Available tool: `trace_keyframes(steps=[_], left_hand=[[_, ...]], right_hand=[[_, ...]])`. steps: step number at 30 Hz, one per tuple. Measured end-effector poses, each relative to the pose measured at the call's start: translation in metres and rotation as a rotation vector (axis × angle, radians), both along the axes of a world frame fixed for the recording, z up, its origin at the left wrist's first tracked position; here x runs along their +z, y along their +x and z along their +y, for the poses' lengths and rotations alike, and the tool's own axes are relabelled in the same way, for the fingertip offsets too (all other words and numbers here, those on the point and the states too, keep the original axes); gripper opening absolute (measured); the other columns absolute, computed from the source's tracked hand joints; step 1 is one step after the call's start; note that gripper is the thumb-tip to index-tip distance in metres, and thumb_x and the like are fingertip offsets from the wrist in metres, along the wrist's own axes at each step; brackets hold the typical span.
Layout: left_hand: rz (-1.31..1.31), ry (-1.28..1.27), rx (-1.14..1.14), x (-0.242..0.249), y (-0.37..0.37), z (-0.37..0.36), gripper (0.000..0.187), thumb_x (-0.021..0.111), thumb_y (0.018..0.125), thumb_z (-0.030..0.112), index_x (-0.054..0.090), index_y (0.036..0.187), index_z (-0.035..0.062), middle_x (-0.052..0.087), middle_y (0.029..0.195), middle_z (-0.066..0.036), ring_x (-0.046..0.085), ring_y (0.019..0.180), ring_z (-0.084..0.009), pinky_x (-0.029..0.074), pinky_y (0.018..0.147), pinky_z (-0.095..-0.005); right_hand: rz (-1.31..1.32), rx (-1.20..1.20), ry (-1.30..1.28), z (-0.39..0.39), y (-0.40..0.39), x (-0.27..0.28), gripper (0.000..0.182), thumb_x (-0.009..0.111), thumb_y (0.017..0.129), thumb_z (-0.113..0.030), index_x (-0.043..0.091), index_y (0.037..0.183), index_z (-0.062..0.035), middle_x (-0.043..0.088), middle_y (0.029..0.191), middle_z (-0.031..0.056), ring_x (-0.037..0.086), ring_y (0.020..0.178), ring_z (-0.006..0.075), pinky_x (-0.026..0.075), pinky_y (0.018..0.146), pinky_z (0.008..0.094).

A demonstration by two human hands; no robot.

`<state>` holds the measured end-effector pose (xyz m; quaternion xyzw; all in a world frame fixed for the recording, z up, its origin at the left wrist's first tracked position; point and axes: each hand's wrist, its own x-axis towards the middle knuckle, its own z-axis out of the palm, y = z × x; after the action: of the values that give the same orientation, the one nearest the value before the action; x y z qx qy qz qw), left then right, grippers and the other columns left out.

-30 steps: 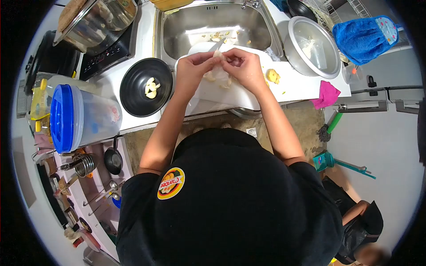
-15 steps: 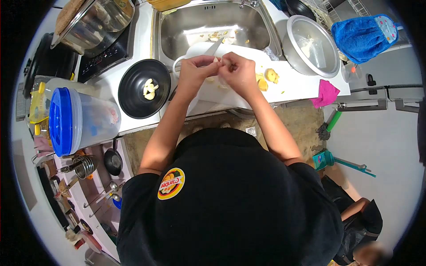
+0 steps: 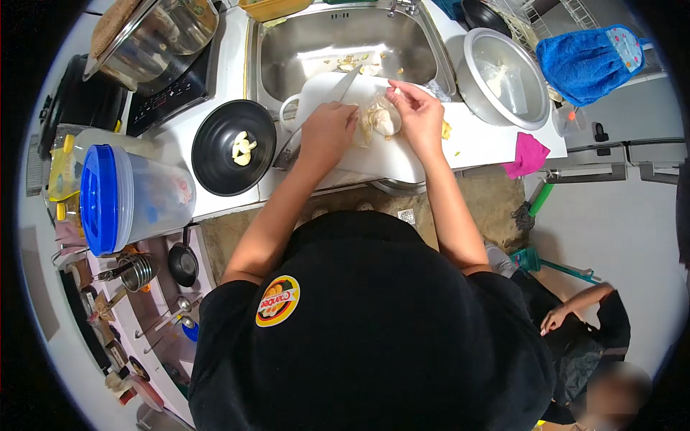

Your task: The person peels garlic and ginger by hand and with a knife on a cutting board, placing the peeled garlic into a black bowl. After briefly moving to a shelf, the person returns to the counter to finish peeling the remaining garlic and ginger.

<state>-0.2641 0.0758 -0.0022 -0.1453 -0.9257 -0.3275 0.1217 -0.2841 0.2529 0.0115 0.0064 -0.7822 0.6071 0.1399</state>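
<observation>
Head view: garlic half hidden on the board

Left hand [image 3: 327, 133] is closed around a knife [image 3: 343, 85], handle hidden. Right hand [image 3: 417, 115] pinches something too small to identify. Garlic cloves [image 3: 381, 121] lie between both on the white cutting board [image 3: 381, 161].

A single head-worn camera is looking steeply down from above the person, so the black shirt [image 3: 374, 337] is filling the lower half of the frame. It is facing forward toward the sink [image 3: 345, 43], which is sitting at the top centre, well away from the lens. A fisheye lens is bending the scene, and dark corners are ringing it. Beyond the sink, detail is probably too warped to judge. No second view is sharing the scene.
</observation>
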Motion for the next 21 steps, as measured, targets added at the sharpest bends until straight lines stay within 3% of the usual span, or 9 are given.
trace_keyframes(steps=[2, 5, 9, 15, 18, 21], left_hand=[[-0.057, -0.039, 0.026, 0.001, -0.002, -0.001, 0.023, 0.067, 0.081, 0.014, 0.07, 0.102, 0.0065, 0.066, 0.093, -0.011, 0.061, 0.09, -0.0287, 0.049, 0.081, -0.0394], [-0.09, -0.075, 0.017, 0.007, 0.0, -0.007, 0.023, 0.066, 0.081, 0.014, 0.07, 0.102, 0.0057, 0.065, 0.097, -0.011, 0.059, 0.095, -0.0293, 0.048, 0.083, -0.04], [-0.022, 0.041, 0.02, 0.016, 0.004, -0.023, 0.032, 0.066, 0.079, 0.013, 0.065, 0.11, 0.0063, 0.062, 0.103, -0.014, 0.056, 0.1, -0.0323, 0.047, 0.086, -0.0406], [-0.163, -0.294, 0.195, -0.007, 0.011, -0.038, 0.057, 0.063, 0.074, 0.009, 0.049, 0.129, 0.011, 0.058, 0.104, -0.021, 0.056, 0.101, -0.0379, 0.047, 0.087, -0.0425], [-0.214, -0.179, 0.202, -0.002, 0.002, -0.036, 0.052, 0.062, 0.075, 0.007, 0.051, 0.126, 0.0091, 0.056, 0.107, -0.024, 0.059, 0.092, -0.0416, 0.049, 0.082, -0.0457], [-0.254, -0.02, 0.136, -0.006, -0.004, -0.041, 0.051, 0.058, 0.077, 0.006, 0.048, 0.127, 0.0061, 0.056, 0.107, -0.02, 0.062, 0.08, -0.0369, 0.053, 0.075, -0.0421]], right_hand=[[-0.088, -0.047, -0.09, 0.008, -0.001, -0.003, 0.017, 0.071, 0.082, -0.008, 0.071, 0.098, -0.0021, 0.067, 0.074, 0.0009, 0.058, 0.067, 0.0046, 0.045, 0.063, 0.0195], [-0.009, -0.053, -0.31, 0.013, -0.001, 0.003, 0.015, 0.069, 0.084, -0.005, 0.07, 0.098, 0.0009, 0.066, 0.075, 0.0012, 0.059, 0.069, 0.0053, 0.045, 0.065, 0.0184], [-0.143, 0.105, -0.26, 0.02, 0.005, 0.015, 0.02, 0.065, 0.087, -0.004, 0.066, 0.106, 0.002, 0.068, 0.088, 0.0071, 0.064, 0.08, 0.0108, 0.05, 0.075, 0.0234], [-0.126, 0.306, -0.478, 0.001, 0.004, 0.003, 0.022, 0.064, 0.087, -0.001, 0.06, 0.108, 0.0038, 0.066, 0.089, 0.0086, 0.066, 0.078, 0.0142, 0.053, 0.074, 0.025], [-0.188, 0.369, -0.533, -0.005, 0.004, -0.003, 0.019, 0.061, 0.09, -0.004, 0.057, 0.107, 0.0021, 0.066, 0.089, 0.0091, 0.066, 0.079, 0.0154, 0.054, 0.073, 0.0272], [-0.224, 0.462, -0.643, -0.007, 0.004, -0.007, 0.019, 0.058, 0.092, -0.007, 0.055, 0.109, 0.0006, 0.064, 0.092, 0.0094, 0.064, 0.082, 0.0162, 0.052, 0.076, 0.0291]])
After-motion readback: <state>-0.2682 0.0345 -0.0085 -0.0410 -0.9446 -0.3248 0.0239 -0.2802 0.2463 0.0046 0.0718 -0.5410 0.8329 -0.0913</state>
